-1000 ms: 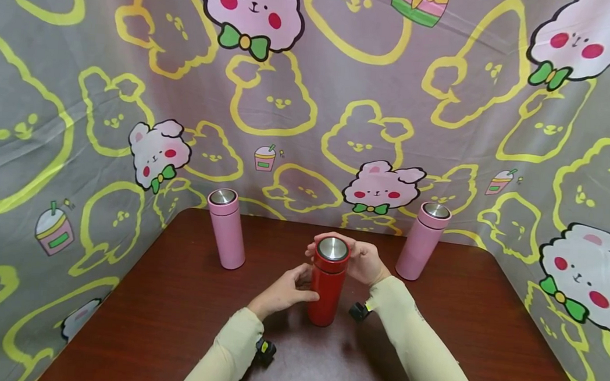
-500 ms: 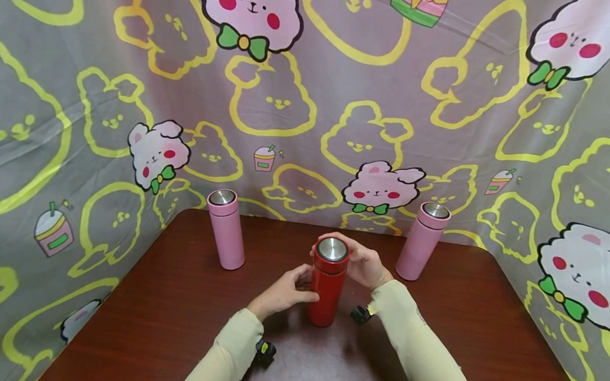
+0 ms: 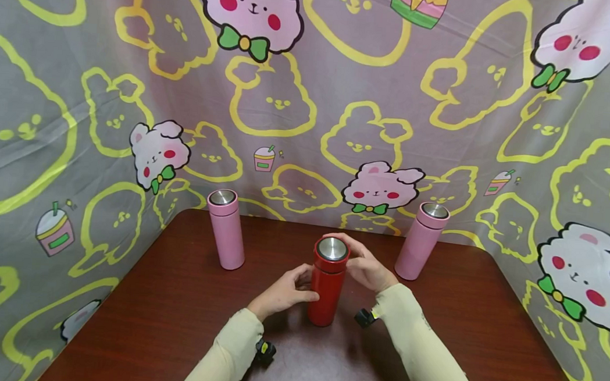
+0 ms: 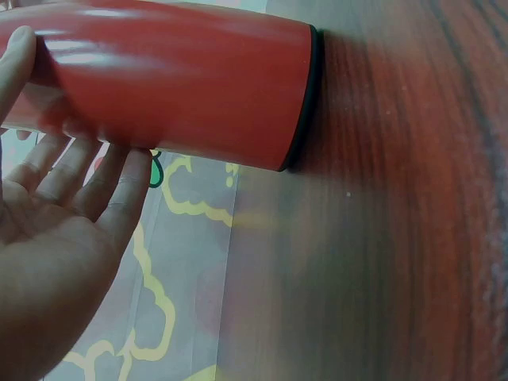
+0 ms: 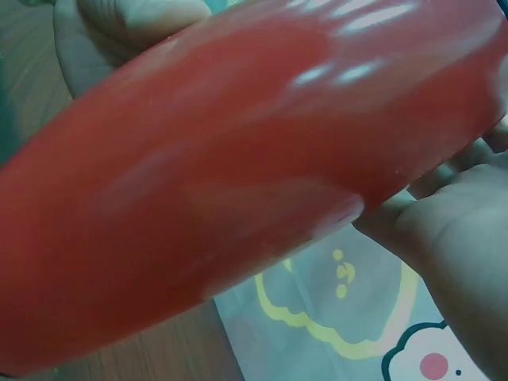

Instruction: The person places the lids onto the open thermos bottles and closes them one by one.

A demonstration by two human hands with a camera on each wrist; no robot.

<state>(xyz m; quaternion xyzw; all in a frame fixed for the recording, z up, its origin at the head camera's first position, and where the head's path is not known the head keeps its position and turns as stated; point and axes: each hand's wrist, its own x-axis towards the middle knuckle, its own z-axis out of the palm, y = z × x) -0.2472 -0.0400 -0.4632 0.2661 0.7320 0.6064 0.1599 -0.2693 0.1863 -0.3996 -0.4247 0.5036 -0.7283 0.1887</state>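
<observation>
A red thermos flask with a steel-topped lid stands upright on the dark wooden table, in the middle of the head view. My left hand grips its body from the left, the thumb in front and the fingers on the far side. In the left wrist view, that hand lies along the flask's body, well above its black base rim. My right hand holds the upper part from the right, fingers reaching behind the lid. The right wrist view shows its thumb side against the red surface; the fingertips are hidden.
One pink thermos flask stands upright at the back left of the table, another pink flask at the back right, close to my right hand. A patterned cloth hangs behind and along both sides.
The fingers of my right hand have slid back round the lid towards the right, and its wrist has shifted slightly right. My left hand and the flasks have stayed in place.
</observation>
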